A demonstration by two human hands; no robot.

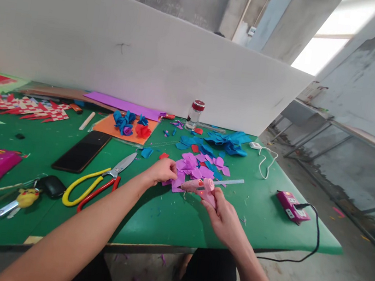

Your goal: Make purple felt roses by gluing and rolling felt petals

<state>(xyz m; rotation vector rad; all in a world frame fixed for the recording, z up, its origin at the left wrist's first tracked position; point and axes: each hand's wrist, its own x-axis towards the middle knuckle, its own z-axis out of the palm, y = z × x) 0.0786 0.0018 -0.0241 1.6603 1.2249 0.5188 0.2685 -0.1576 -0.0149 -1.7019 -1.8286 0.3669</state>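
Observation:
My right hand [221, 212] is wrapped round the handle of a pink glue gun [201, 188], with a clear glue stick [230, 182] poking out of its rear. The nozzle points left, over a purple paper piece [177, 184]. My left hand [164, 170] is closed in a pinch at the edge of the purple paper, close to the nozzle; what its fingertips grip is partly hidden. Loose purple paper petals [189, 161] lie just beyond both hands. Blue crepe paper pieces [227, 141] are heaped behind them, with a few red scraps [195, 148] among them.
Scissors [109, 176] with yellow and red handles lie left of my left arm, beside a phone [81, 151]. Finished paper flowers [129, 123] rest on an orange sheet. A glass jar [195, 115] stands near the white board [150, 56]. A corded pink box [292, 207] sits right.

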